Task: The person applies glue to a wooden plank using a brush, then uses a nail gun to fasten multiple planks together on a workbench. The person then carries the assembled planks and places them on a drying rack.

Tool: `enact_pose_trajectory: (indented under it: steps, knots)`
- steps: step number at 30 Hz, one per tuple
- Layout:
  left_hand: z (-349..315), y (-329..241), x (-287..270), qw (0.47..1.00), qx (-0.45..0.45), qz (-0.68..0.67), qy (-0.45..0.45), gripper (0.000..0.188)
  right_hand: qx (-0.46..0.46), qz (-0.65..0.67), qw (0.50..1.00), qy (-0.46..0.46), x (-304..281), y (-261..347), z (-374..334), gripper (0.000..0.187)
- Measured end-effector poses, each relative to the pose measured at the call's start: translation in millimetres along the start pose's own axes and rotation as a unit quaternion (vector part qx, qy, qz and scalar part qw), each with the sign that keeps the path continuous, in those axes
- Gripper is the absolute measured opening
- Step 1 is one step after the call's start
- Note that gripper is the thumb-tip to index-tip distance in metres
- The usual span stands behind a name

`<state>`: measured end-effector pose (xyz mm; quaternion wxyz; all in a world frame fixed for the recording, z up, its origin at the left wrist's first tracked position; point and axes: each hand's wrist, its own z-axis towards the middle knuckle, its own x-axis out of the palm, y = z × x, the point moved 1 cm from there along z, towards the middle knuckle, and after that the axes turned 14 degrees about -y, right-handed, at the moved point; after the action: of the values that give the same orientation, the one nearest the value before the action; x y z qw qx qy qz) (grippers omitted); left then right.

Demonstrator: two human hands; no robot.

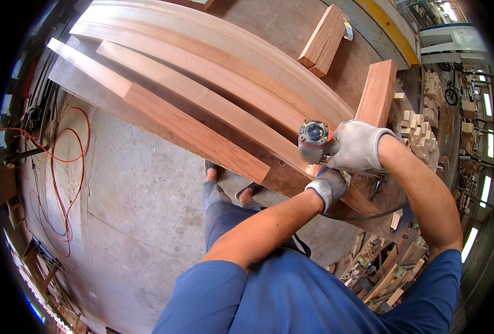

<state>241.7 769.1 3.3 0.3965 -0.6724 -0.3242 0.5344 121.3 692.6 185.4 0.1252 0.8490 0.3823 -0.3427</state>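
One left hand [330,187] and one right hand [359,146] are seen toward three o'clock, one power tool [314,134] toward two. At least four long boards [191,132] are counted toward eleven, two shoes [255,188] near centre, one bicycle [452,94] toward two.

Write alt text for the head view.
A gloved right hand grips a handheld power tool at a brown worktable, the gloved left hand just below it in the picture. Long wooden boards lie across the worktable, and grey concrete floor shows at left.
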Motion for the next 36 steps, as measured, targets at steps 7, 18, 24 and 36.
enact_pose_trajectory:
  steps: [7, 18, 24, 36]
  knots:
    - [-2, -2, -9, 0.996, -0.059, -0.056, 0.024, 0.050, 0.026, 0.013, 0.998, 0.056, -19, 12, -4, 0.049]
    - [-5, 4, 16, 0.997, 0.037, 0.048, -0.037, 0.046, 0.007, -0.016, 0.997, 0.071, -23, 20, 0, 0.047]
    - [-6, 2, 8, 1.000, -0.012, 0.013, -0.019, 0.049, 0.004, -0.022, 0.998, 0.053, -23, 23, -6, 0.043]
    - [-12, -16, -37, 0.939, 0.216, 0.268, -0.021, 0.023, 0.099, 0.460, 0.830, -0.299, 25, -55, -158, 0.048]
